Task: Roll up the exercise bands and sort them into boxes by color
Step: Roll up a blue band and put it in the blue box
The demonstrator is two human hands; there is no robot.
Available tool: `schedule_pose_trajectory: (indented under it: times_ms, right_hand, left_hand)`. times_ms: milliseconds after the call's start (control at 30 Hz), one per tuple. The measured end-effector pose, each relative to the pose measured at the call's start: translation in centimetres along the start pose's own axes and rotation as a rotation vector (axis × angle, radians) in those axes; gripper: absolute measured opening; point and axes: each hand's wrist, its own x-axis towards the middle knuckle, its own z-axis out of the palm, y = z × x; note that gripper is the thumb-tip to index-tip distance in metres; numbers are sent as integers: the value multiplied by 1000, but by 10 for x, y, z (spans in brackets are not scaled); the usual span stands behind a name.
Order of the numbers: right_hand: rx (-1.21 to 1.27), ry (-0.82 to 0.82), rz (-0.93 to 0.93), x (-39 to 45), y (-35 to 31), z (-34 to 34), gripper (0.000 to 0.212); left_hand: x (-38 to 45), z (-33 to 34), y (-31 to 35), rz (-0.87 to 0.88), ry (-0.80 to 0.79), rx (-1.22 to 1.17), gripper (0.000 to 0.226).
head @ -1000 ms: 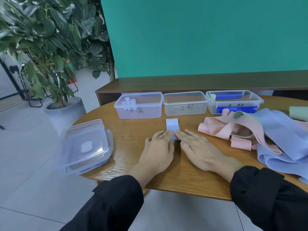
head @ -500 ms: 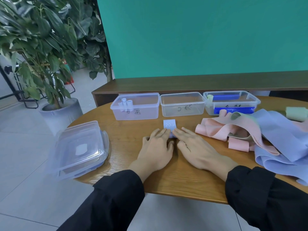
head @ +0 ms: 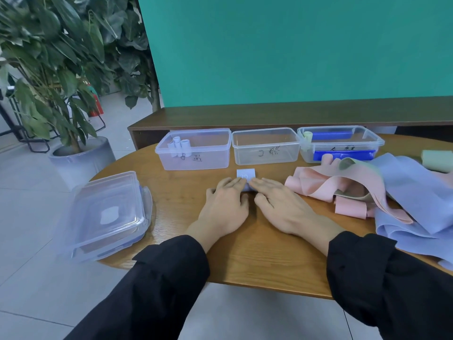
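Mid-table, near the far edge by the boxes (head: 266, 146), my left hand (head: 224, 208) and right hand (head: 282, 208) press flat-fingered on a pale blue band (head: 245, 174); soft, light, springy, best pinched at the roll's ends.

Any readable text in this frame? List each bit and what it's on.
"20": pale print on the flat end of the light blue band under both hands.
Left box: dark handwritten mark on its front wall, not legible.
Middle box: handwritten, a "C"-like stroke then a character, not legible.
Right box: handwritten marks above the blue roll, too blurred to read.
Nothing else readable.
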Motion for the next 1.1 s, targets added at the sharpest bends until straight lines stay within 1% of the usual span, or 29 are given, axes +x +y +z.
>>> schedule_pose_trajectory:
  times_ms: [67, 133, 233, 333, 400, 500, 567, 633, 700, 833, 933, 967, 1033, 1100]
  right_hand:
    - [-4, -13, 9, 4, 2, 0, 53]
    - [-6, -24, 13, 9, 4, 0, 54]
    - [-12, -33, 32, 14, 6, 0, 56]
    - [3, 7, 24, 16, 4, -1, 55]
    - [18, 26, 20, 17, 3, -1, 52]
    - [0, -7, 36, 19, 3, -2, 52]
    - [-17, -21, 41, 23, 5, -2, 53]
    - [-26, -28, 44, 27, 6, -4, 53]
    - [-33, -32, 45, 31, 9, -4, 54]
    - [-44, -34, 50, 37, 11, -4, 57]
    - [3, 64, 27, 35, 9, -5, 52]
    - [12, 71, 24, 35, 9, -5, 50]
    - [-5, 34, 33, 37, 10, -3, 51]
    - [-39, 0, 49, 42, 14, -1, 54]
  left_hand:
    - [3, 0, -1, 28, 76, -7, 39]
    - [5, 3, -5, 36, 100, -2, 40]
    - [7, 5, -7, 27, 59, 19, 40]
    - [13, 5, -6, 6, 17, 33, 36]
    - [18, 5, -7, -3, -6, 44, 38]
    - [25, 8, -10, -5, -16, 73, 43]
    - [27, 8, -10, -10, 27, 75, 45]
    - [28, 9, -11, 30, 93, 77, 40]
    - [29, 11, -13, 55, 108, 67, 41]
    - [33, 13, -15, 35, 78, 92, 46]
    - [39, 14, -16, 25, 40, 102, 48]
    - [41, 14, -16, 16, 23, 106, 49]
    - [44, 14, -16, 4, -1, 119, 49]
    - [48, 14, -14, -1, 10, 128, 51]
